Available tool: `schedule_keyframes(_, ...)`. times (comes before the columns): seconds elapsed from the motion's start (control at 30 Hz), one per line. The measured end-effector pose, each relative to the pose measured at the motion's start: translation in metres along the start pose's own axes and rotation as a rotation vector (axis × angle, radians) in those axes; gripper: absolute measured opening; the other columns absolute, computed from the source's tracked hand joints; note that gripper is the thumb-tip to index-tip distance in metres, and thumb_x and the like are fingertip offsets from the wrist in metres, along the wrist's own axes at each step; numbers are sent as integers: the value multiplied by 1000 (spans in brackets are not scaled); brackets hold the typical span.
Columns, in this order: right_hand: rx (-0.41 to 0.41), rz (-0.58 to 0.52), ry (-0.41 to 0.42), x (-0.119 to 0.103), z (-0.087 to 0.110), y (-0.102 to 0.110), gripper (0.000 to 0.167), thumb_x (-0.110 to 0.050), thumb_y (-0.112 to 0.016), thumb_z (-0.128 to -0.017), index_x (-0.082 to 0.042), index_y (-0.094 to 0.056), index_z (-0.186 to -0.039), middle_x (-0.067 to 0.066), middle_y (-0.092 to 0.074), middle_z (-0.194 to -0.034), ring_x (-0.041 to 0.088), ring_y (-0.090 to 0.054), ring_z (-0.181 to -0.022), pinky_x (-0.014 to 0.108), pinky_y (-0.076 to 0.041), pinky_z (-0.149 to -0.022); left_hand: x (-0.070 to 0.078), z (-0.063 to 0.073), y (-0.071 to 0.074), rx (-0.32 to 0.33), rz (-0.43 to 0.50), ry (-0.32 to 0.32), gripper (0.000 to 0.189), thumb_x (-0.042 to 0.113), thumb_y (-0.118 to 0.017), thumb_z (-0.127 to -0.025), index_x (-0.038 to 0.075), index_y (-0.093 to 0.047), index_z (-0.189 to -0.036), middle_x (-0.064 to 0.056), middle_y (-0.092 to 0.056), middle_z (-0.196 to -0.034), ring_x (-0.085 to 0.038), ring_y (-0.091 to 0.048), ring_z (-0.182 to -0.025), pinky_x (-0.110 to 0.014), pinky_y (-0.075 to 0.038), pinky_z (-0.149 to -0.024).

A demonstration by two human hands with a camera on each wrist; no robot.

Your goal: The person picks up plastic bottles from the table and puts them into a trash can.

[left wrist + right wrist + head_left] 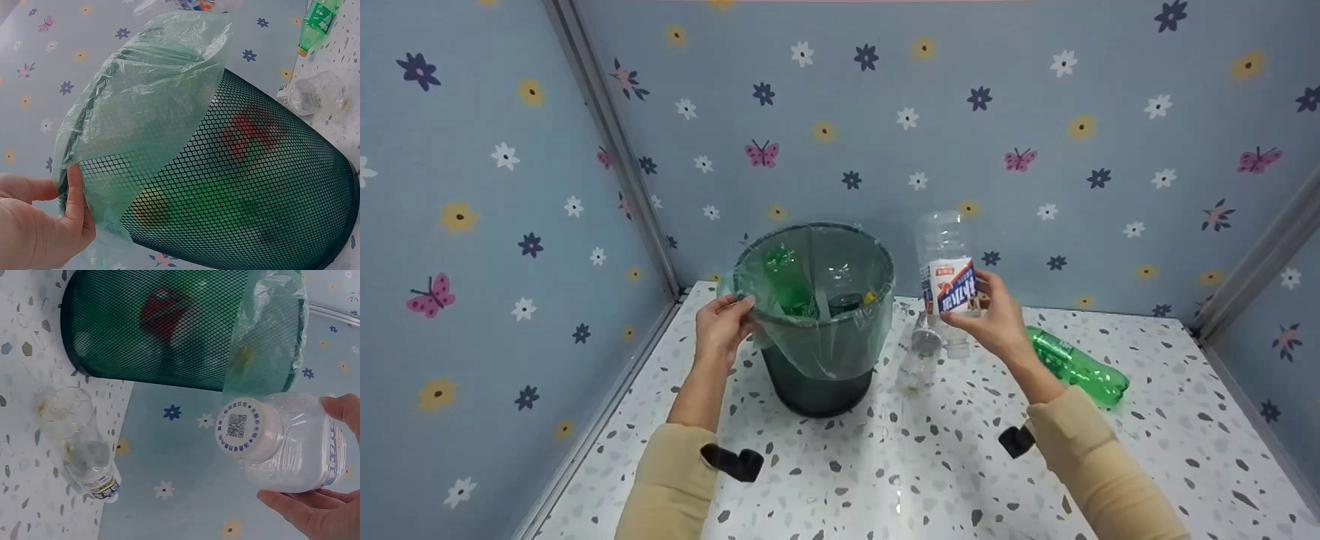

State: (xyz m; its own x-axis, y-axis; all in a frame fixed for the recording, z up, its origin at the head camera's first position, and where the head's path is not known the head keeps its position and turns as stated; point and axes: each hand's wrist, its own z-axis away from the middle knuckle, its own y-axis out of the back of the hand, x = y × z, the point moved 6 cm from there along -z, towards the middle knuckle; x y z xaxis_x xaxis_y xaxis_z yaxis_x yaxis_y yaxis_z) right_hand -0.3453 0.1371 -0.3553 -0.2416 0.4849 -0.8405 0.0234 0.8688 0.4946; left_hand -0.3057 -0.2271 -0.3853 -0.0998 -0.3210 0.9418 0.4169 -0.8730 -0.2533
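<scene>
Nearest, at seven and four o'clock in the head view, come two matte beige sleeves, each with a small black fitting at the wrist. Beyond them, the left hand pinches the rim of a mesh bin at about eight o'clock, thumb and fingers drawn nearly together with the thin liner caught between. The right hand is parted only as wide as the clear bottle it grips, thumb and fingers on opposite sides. That bottle is held in the air at three o'clock from the bin, neck down: smooth, transparent plastic, ribbed towards its base, with a glossy white, blue and orange label and a round white cap printed with blue characters and a square code. The bin is round and tapered, its fine dark mesh showing a blurred red patch; the liner is pale green film, wrinkled and folded outward over the rim. Inside lies shiny green plastic. On the hard, speckled white surface, a second clear bottle is at seven o'clock from the held one, and a slim green bottle lies at four o'clock. Farthest stands the flat blue wall, patterned with flowers and butterflies.
</scene>
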Motion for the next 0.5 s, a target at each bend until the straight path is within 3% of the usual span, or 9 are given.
schedule_keyframes(0.5,-43,-16,216,-91,-13,-17,82,-14,-78,-66,-8,-31,-133,12,-44,-128,25,-47,-106,35,-43,-83,-1,0,-1,3,3,10,44,5,-52,-89,-4,-33,-127,-9,-45,-99,-8,-51,-64,-20,-46,-58)
